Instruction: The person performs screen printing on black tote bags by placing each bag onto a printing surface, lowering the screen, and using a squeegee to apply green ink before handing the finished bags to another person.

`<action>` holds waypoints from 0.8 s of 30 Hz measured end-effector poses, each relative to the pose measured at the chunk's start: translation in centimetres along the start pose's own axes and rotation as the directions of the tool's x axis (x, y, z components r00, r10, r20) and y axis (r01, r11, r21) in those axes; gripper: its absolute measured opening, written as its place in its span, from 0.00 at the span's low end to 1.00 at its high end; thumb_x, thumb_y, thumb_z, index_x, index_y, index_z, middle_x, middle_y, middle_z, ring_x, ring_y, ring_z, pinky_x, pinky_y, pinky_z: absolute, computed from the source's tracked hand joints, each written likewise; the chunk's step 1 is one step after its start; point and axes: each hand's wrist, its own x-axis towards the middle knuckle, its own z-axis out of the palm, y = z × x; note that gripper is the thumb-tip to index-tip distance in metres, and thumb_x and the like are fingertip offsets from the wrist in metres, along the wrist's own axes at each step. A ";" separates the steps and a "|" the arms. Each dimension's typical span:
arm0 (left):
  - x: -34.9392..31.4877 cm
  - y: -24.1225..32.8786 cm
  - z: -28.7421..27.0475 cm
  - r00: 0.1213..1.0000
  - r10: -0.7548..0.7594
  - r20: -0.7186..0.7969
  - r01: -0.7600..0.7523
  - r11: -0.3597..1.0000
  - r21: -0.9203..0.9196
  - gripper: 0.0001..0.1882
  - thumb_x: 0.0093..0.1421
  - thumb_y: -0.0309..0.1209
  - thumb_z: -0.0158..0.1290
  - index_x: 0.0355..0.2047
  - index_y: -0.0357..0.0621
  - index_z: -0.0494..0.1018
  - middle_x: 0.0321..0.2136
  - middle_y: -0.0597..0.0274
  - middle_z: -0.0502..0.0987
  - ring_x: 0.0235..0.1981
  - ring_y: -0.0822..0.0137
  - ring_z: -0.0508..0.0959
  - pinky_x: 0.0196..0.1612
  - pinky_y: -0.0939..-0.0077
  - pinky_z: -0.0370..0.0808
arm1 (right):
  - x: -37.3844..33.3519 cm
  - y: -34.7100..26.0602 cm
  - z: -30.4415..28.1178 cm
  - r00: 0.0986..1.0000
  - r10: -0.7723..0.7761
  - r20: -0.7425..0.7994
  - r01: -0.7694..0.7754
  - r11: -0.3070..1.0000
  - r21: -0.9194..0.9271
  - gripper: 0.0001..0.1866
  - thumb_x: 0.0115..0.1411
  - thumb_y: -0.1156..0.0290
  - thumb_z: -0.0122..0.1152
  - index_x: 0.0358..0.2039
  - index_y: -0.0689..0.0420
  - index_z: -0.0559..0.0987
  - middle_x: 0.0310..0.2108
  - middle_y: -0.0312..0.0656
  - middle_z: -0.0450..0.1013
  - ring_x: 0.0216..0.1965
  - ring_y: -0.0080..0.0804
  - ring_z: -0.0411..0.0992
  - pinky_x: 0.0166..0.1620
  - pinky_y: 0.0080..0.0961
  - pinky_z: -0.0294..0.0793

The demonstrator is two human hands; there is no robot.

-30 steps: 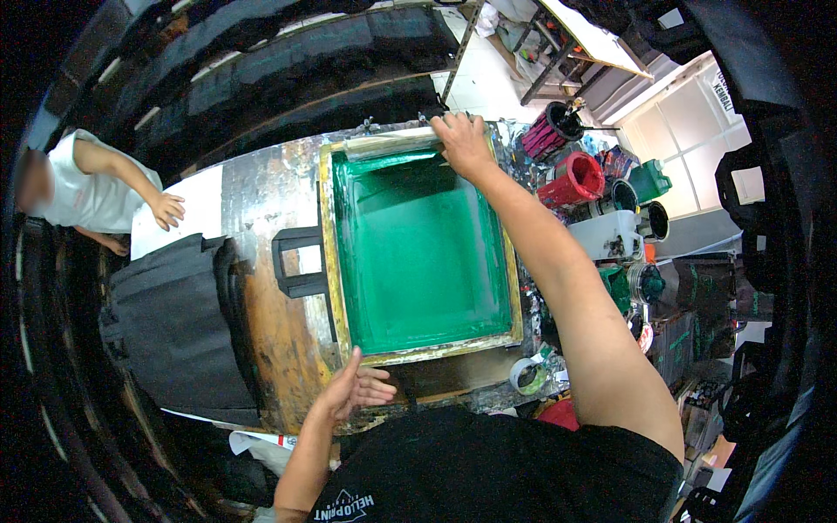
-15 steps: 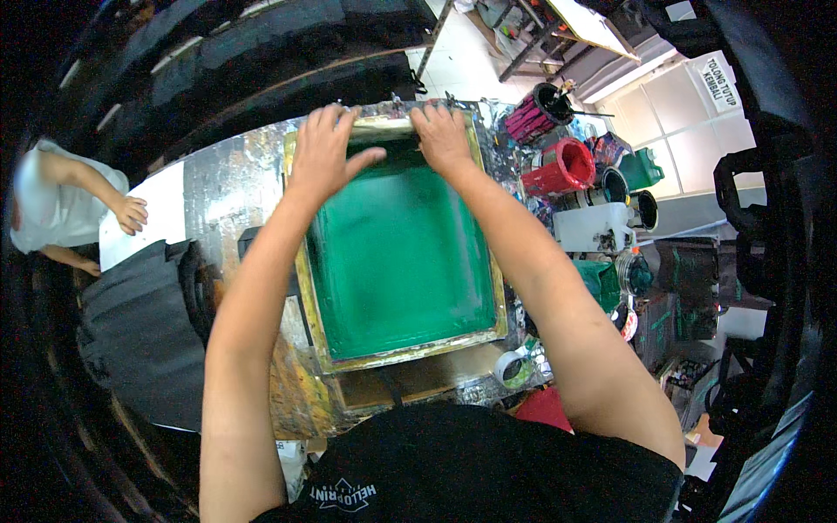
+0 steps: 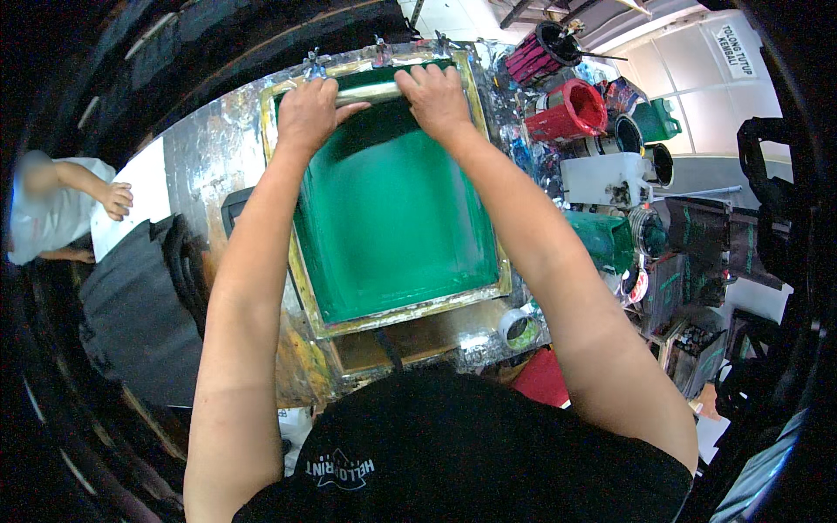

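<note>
A screen-printing frame (image 3: 301, 292) with green mesh (image 3: 405, 231) lies on the worktable before me. Across its far end runs a pale squeegee (image 3: 375, 92), held at both ends. My left hand (image 3: 305, 115) is closed over the squeegee's left end, the thumb stretched along the bar. On its right end my right hand (image 3: 436, 100) has its fingers curled over the top. Just on the near side of the squeegee, a dark patch shows on the green. Small clamps (image 3: 380, 50) stand along the frame's far edge. The squeegee's lower edge is mostly hidden.
Ink tubs stand to the right, among them a red tub (image 3: 571, 112), a pink-and-black tub (image 3: 542, 54) and a green container (image 3: 602, 242). A tape roll (image 3: 520, 329) lies near the frame's near right corner. Black cloth (image 3: 144, 305) and another person's hand (image 3: 117, 200) are at left.
My hands and the squeegee now sit inside the frame, a little nearer than its far edge. The dark patch below the squeegee shows more. The whole view has shifted slightly.
</note>
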 end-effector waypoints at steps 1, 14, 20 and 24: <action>-0.9 0.4 -0.4 1.000 0.002 -0.006 -0.002 1.000 -0.012 0.31 0.54 0.63 0.60 0.26 0.44 0.74 0.24 0.58 0.77 0.30 0.56 0.80 0.33 0.62 0.77 | -0.8 -0.5 -0.5 1.000 -0.001 -0.008 0.001 1.000 0.002 0.16 0.60 0.67 0.58 0.49 0.44 0.77 0.37 0.34 0.75 0.42 0.35 0.75 0.43 0.41 0.69; -14.0 7.8 -7.1 0.999 -0.014 0.030 0.015 0.999 -0.033 0.32 0.48 0.64 0.64 0.24 0.47 0.70 0.23 0.61 0.72 0.28 0.59 0.77 0.32 0.63 0.73 | -13.3 -7.6 -8.2 0.993 -0.004 0.120 -0.003 0.998 0.061 0.14 0.60 0.67 0.56 0.47 0.43 0.77 0.36 0.34 0.73 0.40 0.34 0.73 0.40 0.40 0.67; -20.2 12.0 -10.7 0.997 -0.020 0.074 0.024 0.998 -0.062 0.31 0.47 0.63 0.66 0.24 0.47 0.70 0.24 0.61 0.71 0.28 0.58 0.76 0.33 0.63 0.71 | -20.0 -10.8 -12.3 0.993 -0.008 0.114 -0.003 0.996 0.091 0.13 0.58 0.66 0.58 0.45 0.44 0.77 0.34 0.35 0.72 0.39 0.35 0.72 0.41 0.41 0.67; -23.7 14.3 -12.7 0.992 -0.022 0.121 0.031 0.996 -0.078 0.32 0.47 0.63 0.66 0.25 0.46 0.71 0.24 0.60 0.72 0.28 0.57 0.76 0.32 0.62 0.71 | -23.7 -12.8 -14.9 0.989 -0.002 0.145 -0.016 0.993 0.118 0.13 0.57 0.67 0.58 0.44 0.45 0.76 0.33 0.35 0.71 0.38 0.35 0.71 0.41 0.41 0.67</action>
